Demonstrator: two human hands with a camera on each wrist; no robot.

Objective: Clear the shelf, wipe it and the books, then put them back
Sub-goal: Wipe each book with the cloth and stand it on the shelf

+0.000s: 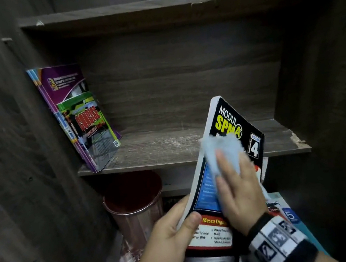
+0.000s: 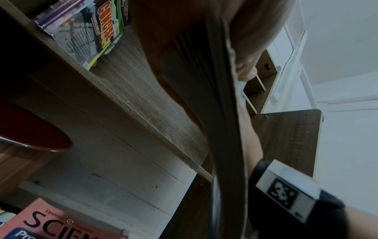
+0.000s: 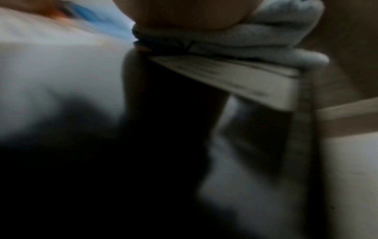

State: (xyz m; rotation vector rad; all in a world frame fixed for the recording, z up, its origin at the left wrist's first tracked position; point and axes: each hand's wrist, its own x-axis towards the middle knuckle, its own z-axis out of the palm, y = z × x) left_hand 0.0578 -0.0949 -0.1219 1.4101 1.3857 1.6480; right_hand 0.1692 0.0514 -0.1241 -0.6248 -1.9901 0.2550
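A black "Modul SPM" book point(image 1: 228, 120) stands tilted in front of the wooden shelf point(image 1: 170, 151). My left hand point(image 1: 172, 230) grips its lower left edge, thumb on the cover. My right hand point(image 1: 237, 186) presses a pale blue cloth point(image 1: 221, 152) flat against the cover with straight fingers. In the left wrist view I see the book's page edge point(image 2: 225, 113); in the blurred right wrist view the cloth point(image 3: 266, 37) lies on the book point(image 3: 235, 76). Two books, a purple one point(image 1: 60, 82) and a green "Concise" one point(image 1: 91, 122), lean at the shelf's left end.
A copper-coloured bin point(image 1: 134, 207) stands below the shelf on the left. More books lie below: a light blue one point(image 1: 290, 214) under my right wrist and a pink "Science" one point(image 2: 61, 224). The shelf's middle and right are bare, with a chipped front corner point(image 1: 297, 137).
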